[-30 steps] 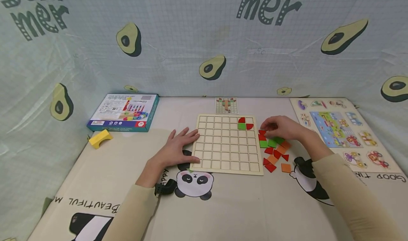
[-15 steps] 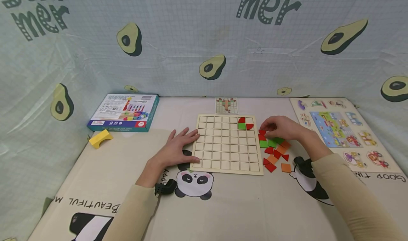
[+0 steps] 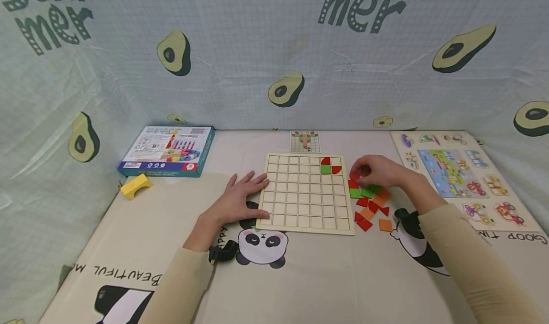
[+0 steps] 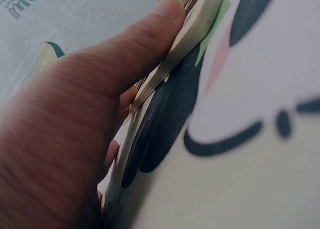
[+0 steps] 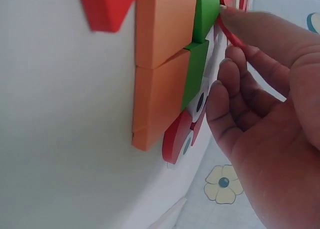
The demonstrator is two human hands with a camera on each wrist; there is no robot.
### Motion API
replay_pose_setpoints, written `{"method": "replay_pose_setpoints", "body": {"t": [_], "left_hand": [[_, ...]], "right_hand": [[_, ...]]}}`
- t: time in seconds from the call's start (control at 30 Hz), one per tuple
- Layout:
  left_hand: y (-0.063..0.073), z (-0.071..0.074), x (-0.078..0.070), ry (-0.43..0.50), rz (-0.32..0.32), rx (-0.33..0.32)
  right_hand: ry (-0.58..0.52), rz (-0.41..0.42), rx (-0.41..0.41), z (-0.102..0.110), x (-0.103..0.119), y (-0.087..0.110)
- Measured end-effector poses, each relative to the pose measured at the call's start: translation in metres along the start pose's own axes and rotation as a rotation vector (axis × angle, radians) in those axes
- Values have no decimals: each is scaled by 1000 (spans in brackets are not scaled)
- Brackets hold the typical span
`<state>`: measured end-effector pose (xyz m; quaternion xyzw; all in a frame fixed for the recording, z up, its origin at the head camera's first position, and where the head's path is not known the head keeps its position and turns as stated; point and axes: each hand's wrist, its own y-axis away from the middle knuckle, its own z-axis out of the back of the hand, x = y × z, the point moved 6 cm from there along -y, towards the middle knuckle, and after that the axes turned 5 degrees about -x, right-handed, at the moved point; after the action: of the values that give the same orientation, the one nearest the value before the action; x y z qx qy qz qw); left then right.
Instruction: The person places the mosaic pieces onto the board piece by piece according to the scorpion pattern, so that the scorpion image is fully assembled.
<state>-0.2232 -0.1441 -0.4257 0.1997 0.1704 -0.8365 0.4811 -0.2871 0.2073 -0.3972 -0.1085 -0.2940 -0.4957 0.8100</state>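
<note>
A square wooden grid board [image 3: 300, 195] lies on the table, with two red rounded pieces and a green square [image 3: 326, 169] set in its upper right cells. Spread along the board's left edge, my left hand [image 3: 240, 201] rests with its thumb [image 4: 150, 36] and fingers on the rim. My right hand [image 3: 379, 170] is over the heap of loose pieces right of the board. Between thumb and index finger it pinches a small red piece [image 5: 233, 37], partly hidden by the fingers. Green squares [image 5: 197, 71] and orange squares [image 5: 162, 96] lie just beneath that hand.
Behind the board lies a small pattern card [image 3: 305, 142]. A picture puzzle board [image 3: 506, 214] is at the right. A boxed toy set [image 3: 169, 150] and a yellow arch block [image 3: 136, 187] stand at the left. More red pieces [image 3: 364, 225] and an orange square [image 3: 385, 225] lie nearer the front.
The red piece at my right fingertips has lifted slightly and shows more of its face. My left hand and the board have stayed put.
</note>
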Motion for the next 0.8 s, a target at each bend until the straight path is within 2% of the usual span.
{"method": "replay_pose_setpoints", "body": {"t": [0.17,0.57,0.8], "left_hand": [[0,1,-1,4,-2,-5],[0,1,-2,3,-2,-5],[0,0,-2,1,-1,-4]], "right_hand": [[-9,-18,4,2,-1,1],[2,15,23,7,-3,3],[-59,-12,-6,9,-6,6]]}}
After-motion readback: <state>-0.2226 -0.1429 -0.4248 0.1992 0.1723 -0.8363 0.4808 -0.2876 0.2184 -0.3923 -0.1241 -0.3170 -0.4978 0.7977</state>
